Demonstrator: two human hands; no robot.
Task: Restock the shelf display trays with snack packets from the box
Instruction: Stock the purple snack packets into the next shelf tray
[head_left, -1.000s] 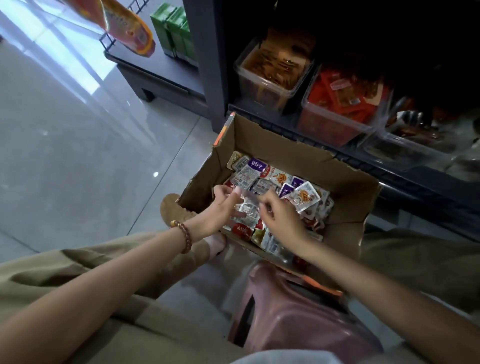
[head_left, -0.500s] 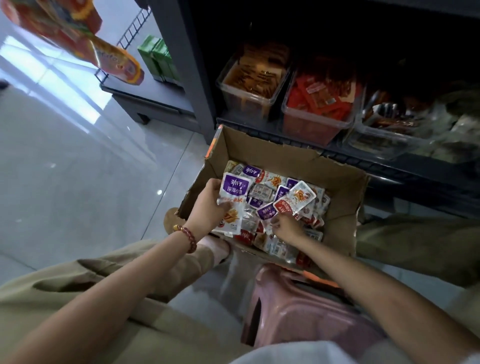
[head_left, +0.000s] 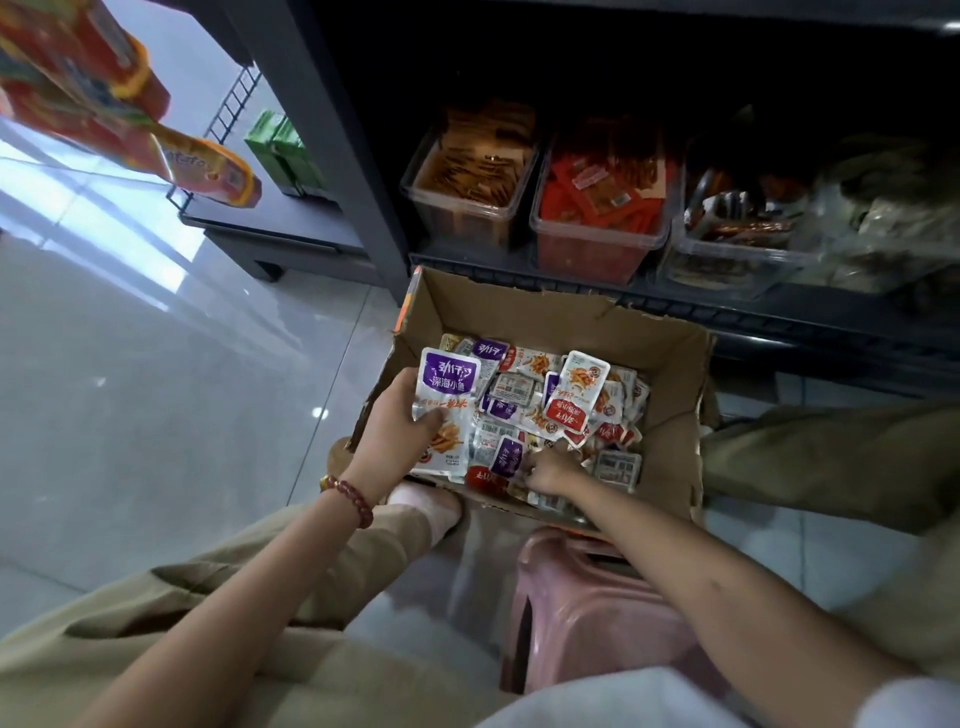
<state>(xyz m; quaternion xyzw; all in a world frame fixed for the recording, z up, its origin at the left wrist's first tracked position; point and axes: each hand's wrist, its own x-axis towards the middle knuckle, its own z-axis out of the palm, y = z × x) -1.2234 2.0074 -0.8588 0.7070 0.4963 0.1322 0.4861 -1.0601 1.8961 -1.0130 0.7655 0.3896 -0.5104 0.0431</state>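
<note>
An open brown cardboard box (head_left: 550, 317) sits on the glossy grey tiled floor (head_left: 156, 389), just at 6 o'clock of a dark metal shelf (head_left: 779, 325). On the shelf, a row of clear plastic trays (head_left: 597, 238) holds brown, red and dark packets. At the box's 9 o'clock side, the left hand (head_left: 392, 431), a reddish bead bracelet (head_left: 353, 500) on its wrist, has its grip clenched around a stack of white-and-purple foil snack packets (head_left: 448, 387), thumb across the front. The loose packets (head_left: 519, 387) fill the box floor. At its 6 o'clock edge the right hand (head_left: 551, 470) digs into them with curled fingers; whether its grip holds one I cannot tell. A pink plastic stool (head_left: 582, 613) stands at 6 o'clock of the box.
</note>
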